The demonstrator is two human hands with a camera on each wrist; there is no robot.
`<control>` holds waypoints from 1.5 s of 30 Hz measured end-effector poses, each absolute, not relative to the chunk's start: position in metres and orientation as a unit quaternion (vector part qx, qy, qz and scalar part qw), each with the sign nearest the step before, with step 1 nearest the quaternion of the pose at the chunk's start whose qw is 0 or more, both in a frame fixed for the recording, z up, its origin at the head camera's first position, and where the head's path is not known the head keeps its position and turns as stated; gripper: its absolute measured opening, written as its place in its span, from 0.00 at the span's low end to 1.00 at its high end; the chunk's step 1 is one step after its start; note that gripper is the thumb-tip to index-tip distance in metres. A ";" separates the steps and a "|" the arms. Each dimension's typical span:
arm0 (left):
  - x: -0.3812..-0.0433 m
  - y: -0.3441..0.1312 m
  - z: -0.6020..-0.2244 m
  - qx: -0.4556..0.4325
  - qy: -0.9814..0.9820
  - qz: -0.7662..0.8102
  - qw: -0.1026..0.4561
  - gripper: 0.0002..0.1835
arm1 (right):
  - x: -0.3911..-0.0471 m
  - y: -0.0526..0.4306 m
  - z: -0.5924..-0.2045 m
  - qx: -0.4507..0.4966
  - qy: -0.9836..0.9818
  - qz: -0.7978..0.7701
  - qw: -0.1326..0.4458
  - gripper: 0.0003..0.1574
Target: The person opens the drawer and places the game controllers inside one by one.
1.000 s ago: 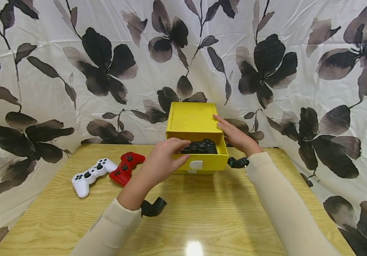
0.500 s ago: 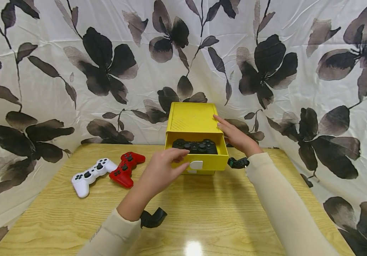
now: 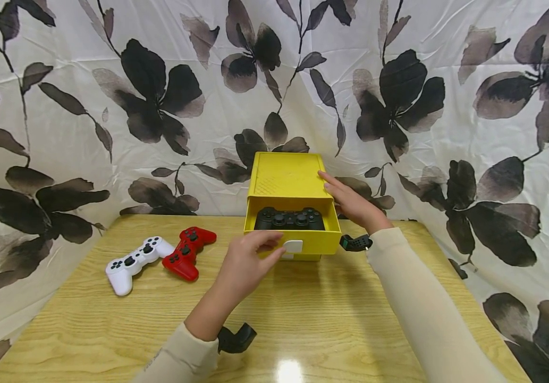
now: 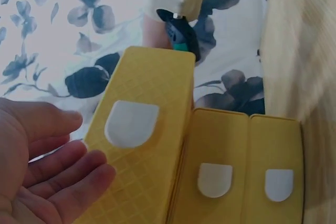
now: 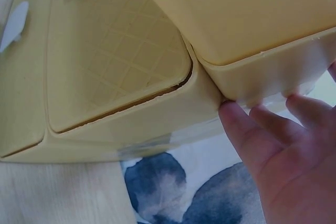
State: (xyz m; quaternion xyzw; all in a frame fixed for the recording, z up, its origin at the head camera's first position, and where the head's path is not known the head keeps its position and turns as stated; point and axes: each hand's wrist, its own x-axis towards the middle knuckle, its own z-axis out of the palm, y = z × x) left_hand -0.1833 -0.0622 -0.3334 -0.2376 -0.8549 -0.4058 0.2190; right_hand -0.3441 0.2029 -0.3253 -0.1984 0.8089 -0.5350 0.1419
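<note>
Left hand (image 3: 246,261) lower, woodgrain table (image 3: 116,335), floral cloth (image 3: 274,101)

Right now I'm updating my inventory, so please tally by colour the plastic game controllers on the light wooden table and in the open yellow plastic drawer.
White plastic game controller on the light wooden table: 1
Red plastic game controller on the table: 1
Black plastic game controller in the open yellow drawer: 1
Total: 3

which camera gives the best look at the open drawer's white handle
The left wrist view: the white handle shows large and unobstructed. The head view shows it small, beside the left hand; the right wrist view doesn't show it.
</note>
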 end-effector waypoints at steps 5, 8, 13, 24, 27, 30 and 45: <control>-0.185 -0.057 -0.342 -0.230 -0.839 -0.427 0.246 0.12 | -0.344 0.204 -0.326 -0.198 0.805 -0.541 0.141 0.34; -0.186 -0.054 -0.347 -0.225 -0.832 -0.439 0.254 0.11 | -0.346 0.204 -0.327 -0.197 0.803 -0.545 0.140 0.34; -0.186 -0.049 -0.354 -0.212 -0.832 -0.440 0.262 0.11 | -0.348 0.204 -0.328 -0.198 0.801 -0.547 0.141 0.35; -0.187 -0.035 -0.365 -0.201 -0.817 -0.433 0.323 0.11 | -0.346 0.202 -0.326 -0.194 0.808 -0.538 0.140 0.35; -0.188 -0.031 -0.367 -0.199 -0.815 -0.419 0.348 0.10 | -0.346 0.202 -0.326 -0.194 0.809 -0.537 0.140 0.35; -0.190 -0.028 -0.369 -0.195 -0.814 -0.398 0.374 0.09 | -0.345 0.202 -0.326 -0.196 0.809 -0.536 0.140 0.35; -0.199 -0.026 -0.363 -0.189 -0.827 -0.375 0.374 0.08 | -0.351 0.203 -0.326 -0.194 0.786 -0.568 0.147 0.36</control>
